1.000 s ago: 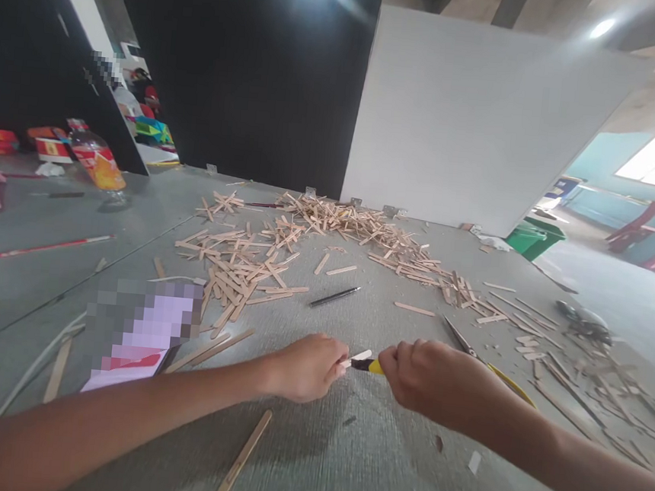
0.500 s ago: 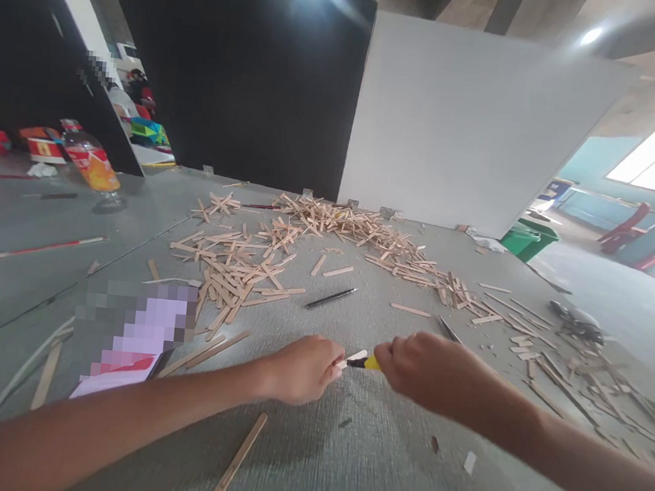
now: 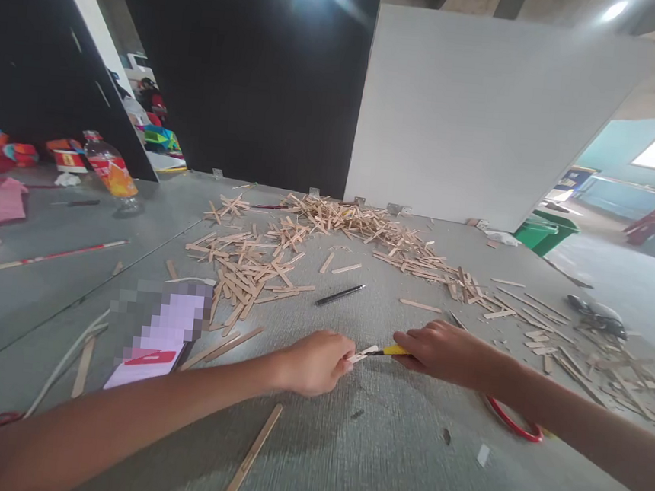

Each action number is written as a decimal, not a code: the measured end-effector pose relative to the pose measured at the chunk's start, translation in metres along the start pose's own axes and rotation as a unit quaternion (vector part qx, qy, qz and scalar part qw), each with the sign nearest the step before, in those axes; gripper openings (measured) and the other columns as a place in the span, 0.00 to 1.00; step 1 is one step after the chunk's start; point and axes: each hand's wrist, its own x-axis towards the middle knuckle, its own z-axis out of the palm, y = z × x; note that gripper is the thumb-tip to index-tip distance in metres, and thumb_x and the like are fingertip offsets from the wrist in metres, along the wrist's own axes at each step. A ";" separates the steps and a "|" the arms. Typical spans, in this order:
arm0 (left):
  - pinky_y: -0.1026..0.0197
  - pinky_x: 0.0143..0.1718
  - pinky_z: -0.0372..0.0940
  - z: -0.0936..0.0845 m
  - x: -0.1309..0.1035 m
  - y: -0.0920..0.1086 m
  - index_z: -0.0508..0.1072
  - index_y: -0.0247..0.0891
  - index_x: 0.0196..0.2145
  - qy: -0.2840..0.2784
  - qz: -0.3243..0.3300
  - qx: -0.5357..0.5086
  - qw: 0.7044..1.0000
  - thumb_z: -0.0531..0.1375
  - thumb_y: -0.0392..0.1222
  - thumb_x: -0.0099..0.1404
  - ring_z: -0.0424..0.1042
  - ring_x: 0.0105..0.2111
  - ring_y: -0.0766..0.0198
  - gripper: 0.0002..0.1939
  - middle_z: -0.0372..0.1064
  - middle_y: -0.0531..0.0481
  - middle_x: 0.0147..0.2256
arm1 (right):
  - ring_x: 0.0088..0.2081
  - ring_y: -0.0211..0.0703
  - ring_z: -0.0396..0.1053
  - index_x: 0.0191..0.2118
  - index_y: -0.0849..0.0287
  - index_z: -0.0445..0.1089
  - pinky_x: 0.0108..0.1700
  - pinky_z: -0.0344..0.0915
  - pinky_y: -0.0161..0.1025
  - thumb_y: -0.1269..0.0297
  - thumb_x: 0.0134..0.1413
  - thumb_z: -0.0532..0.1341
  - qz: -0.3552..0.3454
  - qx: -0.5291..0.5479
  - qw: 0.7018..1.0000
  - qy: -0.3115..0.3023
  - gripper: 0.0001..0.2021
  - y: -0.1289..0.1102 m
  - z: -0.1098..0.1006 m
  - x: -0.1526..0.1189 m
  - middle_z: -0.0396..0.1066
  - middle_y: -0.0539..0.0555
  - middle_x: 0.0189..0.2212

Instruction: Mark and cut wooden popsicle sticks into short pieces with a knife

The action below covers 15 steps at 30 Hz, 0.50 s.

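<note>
My left hand (image 3: 317, 361) is closed, pinching small wooden craft sticks (image 3: 364, 353) whose pale ends stick out to the right. My right hand (image 3: 438, 348) is wrapped round a yellow utility knife (image 3: 394, 350), its dark tip pointing left and meeting the sticks. Fingers hide the rest of the sticks and the knife's back end. Beneath my right forearm lie scissors; their red handle (image 3: 518, 426) and a blade tip (image 3: 456, 319) show on either side. A dark pen (image 3: 340, 295) lies just beyond my hands.
A wide pile of craft sticks (image 3: 256, 270) spreads over the grey table (image 3: 400, 466), with cut scraps (image 3: 581, 359) at the right. One stick (image 3: 252, 457) lies nearest me. A phone with a lilac screen (image 3: 174, 331) is at left, a drink bottle (image 3: 110, 169) behind. Upright boards (image 3: 250, 78) stand at the back.
My right hand has drawn slightly right, so more of the yellow knife shows. The red scissors handle has come into sight under my forearm. The whole view has shifted a little.
</note>
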 end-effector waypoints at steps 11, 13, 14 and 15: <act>0.55 0.40 0.71 0.005 0.001 -0.001 0.74 0.36 0.42 0.014 -0.003 -0.013 1.000 0.59 0.49 0.75 0.73 0.35 0.63 0.13 0.73 0.50 0.37 | 0.20 0.41 0.67 0.34 0.59 0.68 0.25 0.38 0.43 0.81 0.58 0.59 -0.019 -0.113 0.992 0.053 0.09 -0.021 -0.012 -0.001 0.70 0.51 0.22; 0.56 0.39 0.69 0.005 0.001 -0.002 0.74 0.36 0.40 0.017 0.001 -0.017 1.000 0.59 0.50 0.75 0.71 0.33 0.63 0.13 0.71 0.51 0.35 | 0.20 0.40 0.67 0.38 0.58 0.68 0.25 0.39 0.42 0.71 0.67 0.59 -0.006 -0.037 0.997 0.067 0.04 -0.006 0.003 -0.001 0.72 0.48 0.23; 0.57 0.38 0.68 0.006 0.002 -0.002 0.73 0.36 0.39 0.018 0.003 -0.019 1.000 0.59 0.50 0.75 0.70 0.32 0.64 0.13 0.70 0.52 0.34 | 0.20 0.39 0.67 0.38 0.58 0.68 0.26 0.39 0.41 0.66 0.70 0.59 -0.006 -0.018 0.998 0.064 0.05 0.000 0.008 -0.002 0.73 0.47 0.23; 0.57 0.37 0.67 0.006 0.002 -0.003 0.72 0.36 0.38 0.020 0.006 -0.020 1.000 0.58 0.49 0.75 0.69 0.31 0.64 0.13 0.69 0.53 0.33 | 0.20 0.38 0.66 0.38 0.58 0.68 0.26 0.39 0.41 0.64 0.71 0.59 -0.007 -0.014 0.998 0.064 0.07 0.002 0.009 -0.002 0.73 0.47 0.23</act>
